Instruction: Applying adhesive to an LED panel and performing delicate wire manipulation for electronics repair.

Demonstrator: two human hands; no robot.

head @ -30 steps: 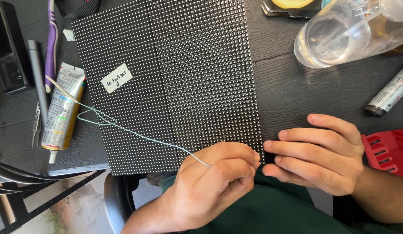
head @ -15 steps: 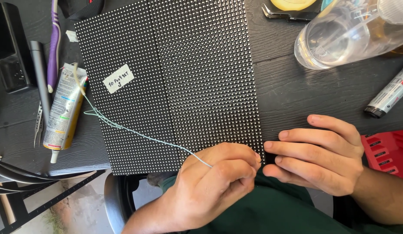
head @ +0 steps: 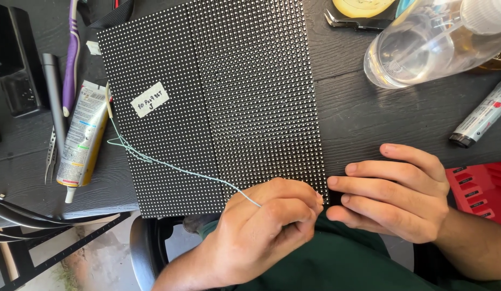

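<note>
Left hand (head: 261, 231) in a closed pinch grip on a thin pale-green wire (head: 169, 167) at the near edge of the tabletop, fingertips pressed to the lower right corner of the black dotted LED matrix panel (head: 218, 97), seemingly to work there. Wire trails across the panel toward the left edge. Right hand (head: 396, 191) holds nothing, fingers flat and together, bracing the panel's corner. Dark wood-grain tabletop (head: 369, 118); clear plastic bottle (head: 423, 43) at far right corner, adhesive tube (head: 81, 140) at left edge.

Dark wood-grain tabletop (head: 369, 116). Left side: squeezed adhesive tube (head: 82, 137), metal tweezers (head: 50, 156), grey pen-shaped cylinder (head: 54, 91), purple toothbrush (head: 71, 56). Right side: clear plastic bottle (head: 428, 40) lying tilted, grey marker with black cap (head: 481, 114), red plastic box (head: 479, 188).
</note>
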